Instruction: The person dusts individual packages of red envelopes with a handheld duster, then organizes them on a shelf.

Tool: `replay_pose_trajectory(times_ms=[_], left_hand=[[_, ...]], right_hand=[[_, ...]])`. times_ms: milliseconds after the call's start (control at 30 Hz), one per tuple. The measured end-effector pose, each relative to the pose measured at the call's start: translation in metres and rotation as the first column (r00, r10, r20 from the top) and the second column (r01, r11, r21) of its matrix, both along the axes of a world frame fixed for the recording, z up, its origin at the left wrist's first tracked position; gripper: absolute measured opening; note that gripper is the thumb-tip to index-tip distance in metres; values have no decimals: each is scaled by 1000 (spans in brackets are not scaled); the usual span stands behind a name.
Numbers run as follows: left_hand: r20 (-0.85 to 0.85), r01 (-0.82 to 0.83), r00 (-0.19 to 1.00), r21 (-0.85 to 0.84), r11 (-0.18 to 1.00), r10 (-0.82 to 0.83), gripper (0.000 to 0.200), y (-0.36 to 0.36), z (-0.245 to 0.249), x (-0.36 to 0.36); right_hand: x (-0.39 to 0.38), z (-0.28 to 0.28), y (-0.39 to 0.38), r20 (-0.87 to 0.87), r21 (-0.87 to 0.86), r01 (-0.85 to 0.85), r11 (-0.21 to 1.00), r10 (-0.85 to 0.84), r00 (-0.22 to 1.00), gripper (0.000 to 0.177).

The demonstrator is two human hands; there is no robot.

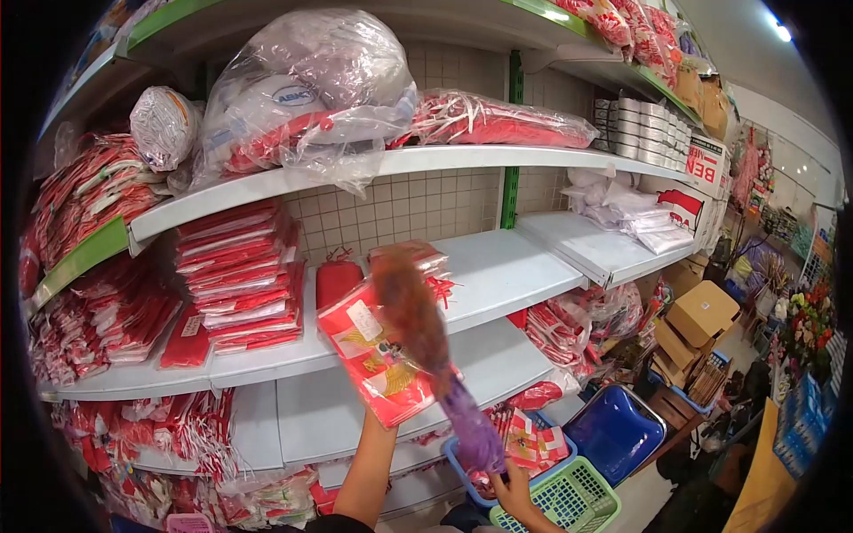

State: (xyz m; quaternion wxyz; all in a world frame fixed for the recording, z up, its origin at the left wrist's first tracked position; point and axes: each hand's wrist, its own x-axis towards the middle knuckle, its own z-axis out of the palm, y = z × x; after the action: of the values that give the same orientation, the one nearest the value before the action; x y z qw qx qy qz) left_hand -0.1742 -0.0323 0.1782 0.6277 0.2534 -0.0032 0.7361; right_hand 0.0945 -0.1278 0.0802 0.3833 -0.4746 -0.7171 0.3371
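Note:
My left hand (pixel 380 421) is mostly hidden behind a flat red plastic-wrapped packet (pixel 360 330) with a white label and a gold design. It holds the packet up, tilted, at the front of the middle shelf. In my right hand (pixel 513 497) is the purple lower end of a feather duster (pixel 410 311), fingers wrapped round it. The duster's brown feathered part is blurred and crosses in front of the packet. Behind the packet, a small dark red bundle (pixel 338 282) and another wrapped packet (pixel 418 259) lie on the middle shelf (pixel 498 266).
A tall stack of red and white packets (pixel 240 275) stands to the left. Low at the right are a blue basket (pixel 560 466) with red packets, a green basket (pixel 586 497) and a blue chair (pixel 622 431). Cardboard boxes (pixel 702 311) stand farther right. Above runs a shelf edge (pixel 444 160).

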Motion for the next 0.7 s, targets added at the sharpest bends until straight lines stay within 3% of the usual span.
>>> replay_pose_trajectory(times_ms=[133,233,333,367,467,567,667,700], left_hand=[[-20,12,1000,4,1000,-12,69,1,0,2],[-49,70,996,-13,997,-71,69,-1,-7,10],[-103,155,982,-45,987,-158,69,-6,-16,25],[-114,175,977,-55,983,-181,68,-7,-18,30],[-139,202,967,-82,976,-212,68,-8,-27,42],[-155,222,960,-83,972,-232,68,-11,-30,48],[-144,209,965,-81,975,-219,68,-12,-32,49],[-130,194,971,-80,978,-203,68,-11,-32,48]], right_hand=[[-2,13,-4,-2,107,-188,976,189,982,24],[-6,34,-2,-39,143,-87,986,93,995,21],[-11,42,16,-161,50,45,998,-36,986,26],[-13,26,25,-193,163,39,986,-6,981,25],[-19,54,19,-53,241,-188,952,206,977,20],[-21,75,20,-150,262,-7,965,48,987,20],[-17,61,37,-359,39,102,994,-81,930,24],[-16,54,39,-259,110,109,988,-77,963,25]])
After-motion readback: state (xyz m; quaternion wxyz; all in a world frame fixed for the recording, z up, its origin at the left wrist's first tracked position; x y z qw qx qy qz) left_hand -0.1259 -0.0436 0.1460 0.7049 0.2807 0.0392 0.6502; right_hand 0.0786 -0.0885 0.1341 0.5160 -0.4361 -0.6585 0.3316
